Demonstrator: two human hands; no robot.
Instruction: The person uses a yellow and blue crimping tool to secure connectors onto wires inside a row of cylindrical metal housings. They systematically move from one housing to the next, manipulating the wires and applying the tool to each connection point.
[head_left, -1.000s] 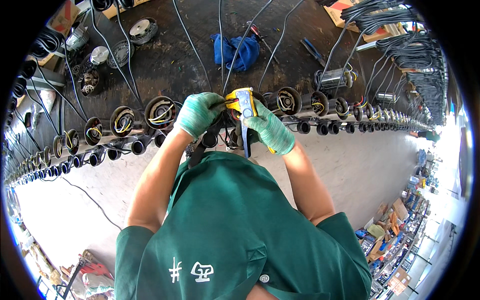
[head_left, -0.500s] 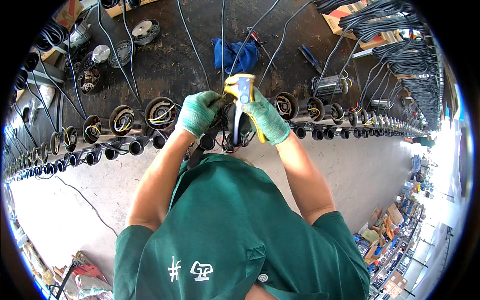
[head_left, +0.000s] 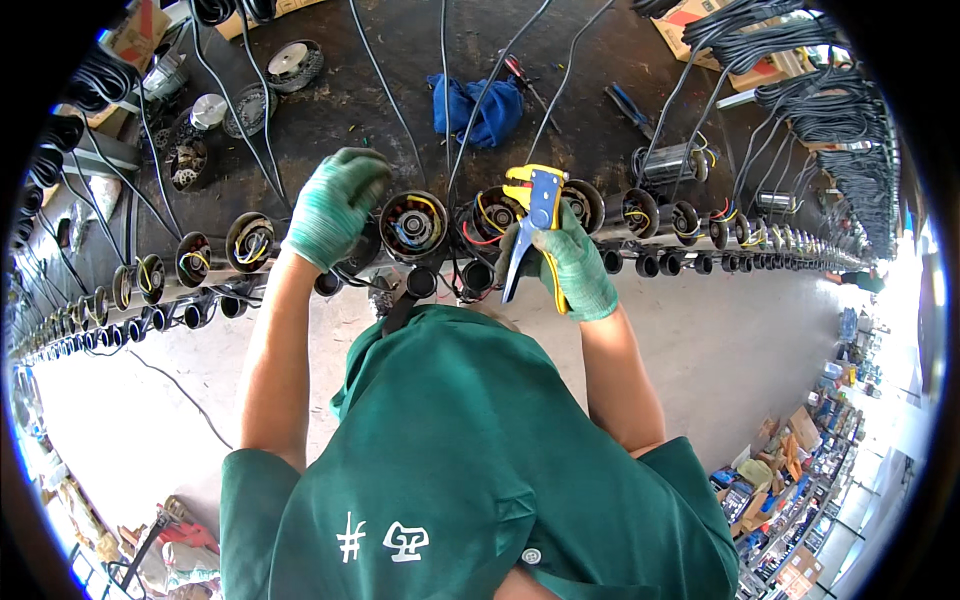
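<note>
The right hand (head_left: 578,265) grips the stripper (head_left: 544,200) below its head, presumably keeping that end clear, beside motors (head_left: 413,228) lining the table's (head_left: 330,110) edge, open ends facing the person (head_left: 450,430), likely for reaching wires (head_left: 478,240); whether the left hand (head_left: 338,208) holds anything, I cannot tell

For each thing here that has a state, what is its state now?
Left hand: gloved, partly curled; grip unclear
Right hand: gloved, closed around the wire stripper
Wire stripper: held, handles spread
Central motor housing: end open, wires exposed
Blue cloth: crumpled
Blue-handled pliers: lying on the workbench
Black cables: upper right, bundled
</note>
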